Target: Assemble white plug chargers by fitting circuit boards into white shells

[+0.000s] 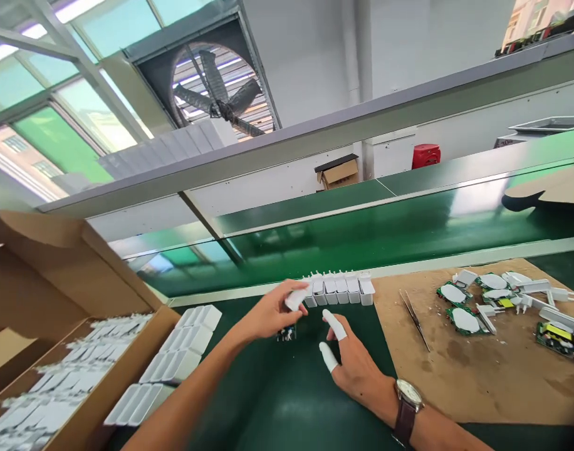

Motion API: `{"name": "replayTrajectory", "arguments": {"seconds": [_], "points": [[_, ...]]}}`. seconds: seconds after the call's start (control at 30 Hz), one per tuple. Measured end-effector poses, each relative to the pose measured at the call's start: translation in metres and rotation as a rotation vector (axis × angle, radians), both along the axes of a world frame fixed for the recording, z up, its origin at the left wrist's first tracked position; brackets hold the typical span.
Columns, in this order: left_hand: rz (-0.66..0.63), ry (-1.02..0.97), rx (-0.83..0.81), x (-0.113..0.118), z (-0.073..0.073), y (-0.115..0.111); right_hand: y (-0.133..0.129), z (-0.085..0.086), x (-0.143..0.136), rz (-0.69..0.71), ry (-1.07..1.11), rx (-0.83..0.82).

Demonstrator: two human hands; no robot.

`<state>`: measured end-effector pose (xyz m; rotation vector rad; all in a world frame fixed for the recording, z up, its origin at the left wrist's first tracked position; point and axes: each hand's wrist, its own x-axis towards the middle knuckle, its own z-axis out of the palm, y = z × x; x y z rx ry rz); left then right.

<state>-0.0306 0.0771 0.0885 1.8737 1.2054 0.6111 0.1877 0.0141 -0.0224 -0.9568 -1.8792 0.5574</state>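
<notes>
Near the middle of the frame I see my left hand (268,313) reaching in from the lower left, its fingers closed around a small white plug housing (296,299) with a white cot on the fingertip. Just below that hand, a small green circuit board (286,333) lies on the dark green tabletop (277,401); I cannot tell whether the hand touches it. My right hand (357,363) comes in from the lower right with a watch (408,396) on the wrist; its fingers (334,324) are spread open and hold nothing, two of them capped in white cots, hovering just right of the board.

Right behind the left hand's fingertips, a row of white housings (338,289) stands side by side at the edge of the green conveyor belt (362,238). To the right of centre lies a brown cardboard sheet (479,376), with tweezers (415,316) on its left part and a scatter of circuit boards and white plug parts (503,297) at its far right end. At the lower left, a cardboard box (94,401) is filled with white housings, and more white housings in rows (174,360) lie on the tabletop just beside it. In the upper middle, a large wall fan (219,94) shows.
</notes>
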Motion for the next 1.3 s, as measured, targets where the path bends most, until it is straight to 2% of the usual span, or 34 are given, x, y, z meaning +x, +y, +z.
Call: {"name": "replayTrajectory", "arguments": {"seconds": [0.1, 0.17, 0.23, 0.33, 0.47, 0.53, 0.6, 0.7, 0.83, 0.97, 1.1, 1.2, 1.3], "points": [[-0.2, 0.051, -0.081, 0.023, -0.02, -0.009, 0.006, -0.001, 0.002, -0.077, 0.049, 0.062], [-0.241, 0.032, -0.142, 0.03, -0.029, -0.012, 0.009, -0.004, 0.004, -0.108, 0.036, 0.077], [-0.226, 0.012, -0.141, 0.026, -0.026, -0.014, 0.012, -0.01, 0.006, -0.095, -0.016, 0.129], [-0.107, 0.086, -0.003, -0.001, 0.003, -0.024, 0.015, -0.019, 0.008, -0.033, -0.11, 0.227], [0.122, 0.176, 0.089, -0.07, 0.055, -0.054, 0.015, -0.028, 0.01, 0.038, -0.238, 0.201], [0.289, 0.367, 0.116, -0.11, 0.072, -0.074, 0.015, -0.029, 0.01, 0.059, -0.31, 0.219], [0.409, 0.68, 0.069, -0.148, 0.079, -0.094, 0.014, -0.026, 0.009, 0.074, -0.366, 0.259], [0.505, 0.883, -0.038, -0.19, 0.069, -0.126, 0.012, -0.016, 0.008, 0.071, -0.409, 0.286], [0.569, 0.964, -0.107, -0.214, 0.04, -0.163, 0.007, -0.009, 0.005, 0.05, -0.428, 0.259], [0.685, 0.998, -0.11, -0.221, 0.015, -0.178, 0.006, -0.015, 0.004, 0.083, -0.468, 0.234], [0.803, 1.039, -0.157, -0.223, -0.001, -0.174, 0.007, -0.02, 0.004, 0.098, -0.497, 0.243], [0.822, 1.083, -0.195, -0.215, -0.005, -0.169, 0.008, -0.02, 0.005, 0.088, -0.505, 0.218], [0.799, 1.124, -0.209, -0.2, -0.001, -0.169, 0.008, -0.02, 0.005, 0.099, -0.503, 0.217]]}}
